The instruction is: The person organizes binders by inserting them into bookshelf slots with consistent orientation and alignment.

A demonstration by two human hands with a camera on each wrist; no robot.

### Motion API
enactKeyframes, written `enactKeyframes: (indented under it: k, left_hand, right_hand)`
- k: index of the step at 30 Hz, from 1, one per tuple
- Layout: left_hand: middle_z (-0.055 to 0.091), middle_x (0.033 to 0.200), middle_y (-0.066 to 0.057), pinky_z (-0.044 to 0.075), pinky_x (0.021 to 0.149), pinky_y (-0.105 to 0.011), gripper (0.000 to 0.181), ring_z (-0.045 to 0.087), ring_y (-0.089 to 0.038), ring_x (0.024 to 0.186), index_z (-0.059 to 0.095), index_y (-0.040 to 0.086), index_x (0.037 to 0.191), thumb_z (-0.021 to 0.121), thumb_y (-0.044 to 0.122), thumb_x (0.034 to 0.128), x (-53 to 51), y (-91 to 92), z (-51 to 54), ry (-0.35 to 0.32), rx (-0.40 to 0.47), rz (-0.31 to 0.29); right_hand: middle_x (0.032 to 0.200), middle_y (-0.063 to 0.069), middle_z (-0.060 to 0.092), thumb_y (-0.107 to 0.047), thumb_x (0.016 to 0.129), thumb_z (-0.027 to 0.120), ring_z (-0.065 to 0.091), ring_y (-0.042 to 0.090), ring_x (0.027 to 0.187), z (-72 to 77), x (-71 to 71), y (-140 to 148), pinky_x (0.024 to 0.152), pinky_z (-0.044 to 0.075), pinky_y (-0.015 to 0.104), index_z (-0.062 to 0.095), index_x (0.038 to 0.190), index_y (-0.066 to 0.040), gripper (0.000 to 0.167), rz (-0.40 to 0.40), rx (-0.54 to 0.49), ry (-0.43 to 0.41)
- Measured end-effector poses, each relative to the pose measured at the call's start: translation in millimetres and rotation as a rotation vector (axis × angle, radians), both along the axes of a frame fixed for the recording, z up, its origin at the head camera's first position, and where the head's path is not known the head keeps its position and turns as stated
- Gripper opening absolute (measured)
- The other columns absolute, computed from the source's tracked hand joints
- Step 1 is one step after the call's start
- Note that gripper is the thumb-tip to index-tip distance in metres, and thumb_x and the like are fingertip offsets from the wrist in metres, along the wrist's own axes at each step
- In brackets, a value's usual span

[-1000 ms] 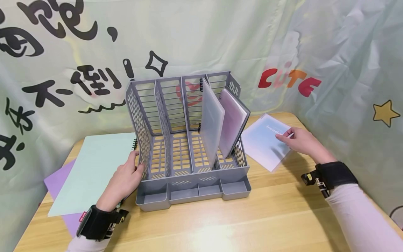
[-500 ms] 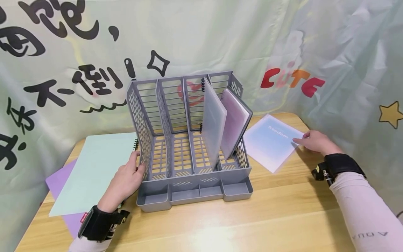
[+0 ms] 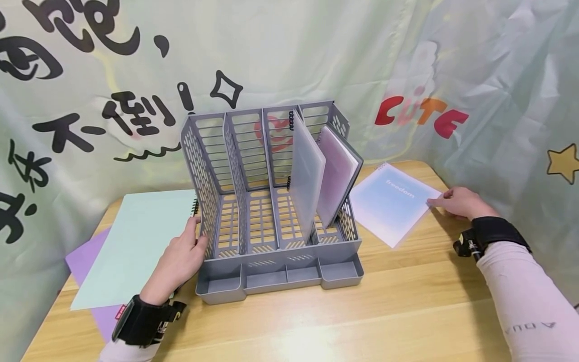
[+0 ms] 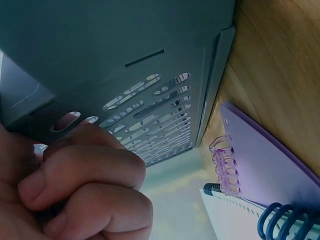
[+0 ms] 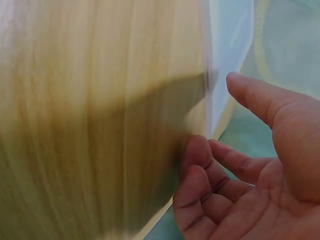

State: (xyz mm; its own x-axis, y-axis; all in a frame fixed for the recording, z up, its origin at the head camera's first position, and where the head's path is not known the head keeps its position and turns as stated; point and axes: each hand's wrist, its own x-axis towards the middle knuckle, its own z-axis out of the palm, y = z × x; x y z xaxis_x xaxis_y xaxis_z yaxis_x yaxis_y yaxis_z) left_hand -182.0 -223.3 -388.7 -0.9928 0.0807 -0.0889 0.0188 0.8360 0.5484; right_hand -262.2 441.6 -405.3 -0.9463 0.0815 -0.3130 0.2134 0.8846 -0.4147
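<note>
- Nearest: black wristbands (image 3: 137,322) over white sleeves on both forearms; pale wood-grain table (image 3: 398,306) beneath all items.
- Low grey plastic front tray (image 3: 221,297), divided into compartments, along the near side of the rack.
- Left hand (image 3: 178,259): at the near left corner of the grey perforated plastic file rack (image 3: 271,262). Fingers curled, gripping the edge of the rack's left wall; in the left wrist view they are folded well in, just under the slotted panel.
- Purple spiral notebook (image 3: 80,258): flat on the left, partly covered.
- Pale mint notebook with black spiral (image 3: 140,246): lies across the purple one, just left of the rack.
- Right hand (image 3: 462,202): at the right corner of the blue-to-pink notebook marked "freedom" (image 3: 389,201), which lies flat on the table, right of the rack. Thumb extended over the cover side; fingers loosely bent near the corner. A gap shows between thumb and fingers; firm contact cannot be confirmed.
- Frosted, black-spiral notebook (image 3: 307,173): stands in the third slot from left.
- Pinkish-purple notebook with dark back (image 3: 334,176): stands in the fourth slot, tilted right.
- Farthest: pale green fabric backdrop (image 3: 316,55) with printed lettering.
</note>
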Motion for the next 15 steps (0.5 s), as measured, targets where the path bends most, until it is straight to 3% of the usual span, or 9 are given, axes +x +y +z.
enactKeyframes:
  k: [4,7,9,15]
  left_hand:
    - [0.042,0.065,-0.002,0.032,0.051,-0.035,0.057,0.037,-0.02,0.051,0.025,0.006,0.166,0.036,0.024,0.1133,-0.1,0.2,0.0,-0.002,0.001,0.001]
    - [0.043,0.065,-0.003,0.032,0.051,-0.035,0.057,0.037,-0.019,0.051,0.025,0.006,0.166,0.036,0.024,0.1133,-0.1,0.4,0.4,-0.002,-0.001,0.002]
    - [0.043,0.065,-0.003,0.032,0.051,-0.035,0.057,0.038,-0.02,0.052,0.026,0.005,0.166,0.036,0.024,0.1132,0.0,0.4,0.5,0.0,-0.002,0.004]
    - [0.042,0.065,-0.003,0.032,0.051,-0.036,0.057,0.038,-0.02,0.052,0.027,0.005,0.165,0.036,0.024,0.1129,0.4,0.2,0.2,0.002,-0.009,0.008]
  right_hand:
    - [0.09,0.018,0.058,-0.06,0.104,0.06,0.057,0.041,0.095,-1.2,-2.2,3.4,0.078,0.05,0.045,0.048,0.129,0.018,0.083,0.008,0.018,-0.007]
    - [0.104,0.028,0.058,-0.062,0.104,0.058,0.054,0.049,0.107,-1.7,-4.3,6.4,0.09,0.052,0.055,0.033,0.147,0.026,0.101,0.018,0.035,-0.011]
    - [0.105,0.029,0.058,-0.062,0.104,0.058,0.054,0.05,0.108,-2.0,-6.0,7.6,0.09,0.052,0.056,0.028,0.15,0.028,0.105,0.026,0.039,-0.017]
    - [0.095,0.023,0.056,-0.059,0.102,0.063,0.055,0.046,0.103,-2.8,-8.2,8.7,0.079,0.05,0.043,0.036,0.139,0.025,0.096,0.015,0.037,-0.004]
